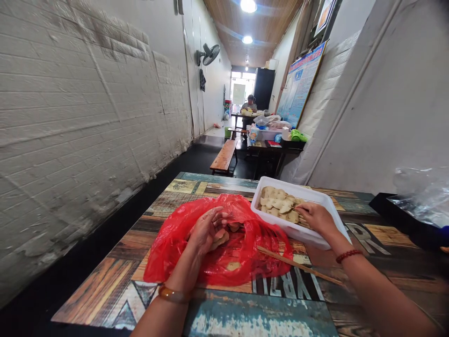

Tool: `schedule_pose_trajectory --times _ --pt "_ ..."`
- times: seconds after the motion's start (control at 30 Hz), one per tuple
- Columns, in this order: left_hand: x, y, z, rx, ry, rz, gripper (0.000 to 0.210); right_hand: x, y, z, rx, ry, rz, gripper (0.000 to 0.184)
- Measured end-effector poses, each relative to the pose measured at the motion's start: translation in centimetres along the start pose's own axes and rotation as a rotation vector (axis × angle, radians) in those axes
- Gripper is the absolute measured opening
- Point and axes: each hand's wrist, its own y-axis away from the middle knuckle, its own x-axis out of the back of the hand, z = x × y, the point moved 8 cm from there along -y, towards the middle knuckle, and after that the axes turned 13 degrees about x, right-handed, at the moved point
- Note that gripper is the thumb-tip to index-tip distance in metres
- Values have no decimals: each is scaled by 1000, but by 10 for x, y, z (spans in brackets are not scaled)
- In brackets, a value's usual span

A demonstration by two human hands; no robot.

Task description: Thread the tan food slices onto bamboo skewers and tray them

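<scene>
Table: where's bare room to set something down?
Table free patches: left side, between the red bag and the left edge; near strip, between the bag and the near edge; right, between the white tub and the black container. Crowded: the middle, where bag, sticks and tub lie close, with left hand and right hand there.

Ceiling lights (pixel 248 5) glare at top centre; the far doorway (pixel 248 80) looks washed out; the right edge blurs.

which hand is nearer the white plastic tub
Right. The right hand is over the white plastic tub, its fingers at the sliced pieces inside; the left hand is outside, left of it, at the red plastic bag.
</scene>
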Motion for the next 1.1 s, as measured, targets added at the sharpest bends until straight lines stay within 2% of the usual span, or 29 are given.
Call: schedule_pose_trajectory --times 0.2,0.3,0.37,0.5,0.63,0.77,0.93,1.1 --pt "2 -4 -2 -34 -29 -12 32 30 6 -10 23 4 95 37" --pt "-1 -2 -2 -79 -17 -55 30 43 11 -42 98 -19 135 35" --pt "-7 2 -4 -71 -15 -128 32 49 17 -73 195 -23 191 33" --pt "-21 12 -9 -29 24 -288 35 44 27 -124 333 -4 235 28" --pt "-28 13 -16 27 108 -383 37 32 29 -148 400 0 255 26" --pt "-29 14 -15 3 147 -382 33 24 27 -157 420 25 225 25" --pt "-34 22 -11 2 69 -382 30 22 29 -162 426 26 230 29" --pt "-30 16 -14 -18 68 -328 31 15 31 -164 425 -53 216 27"
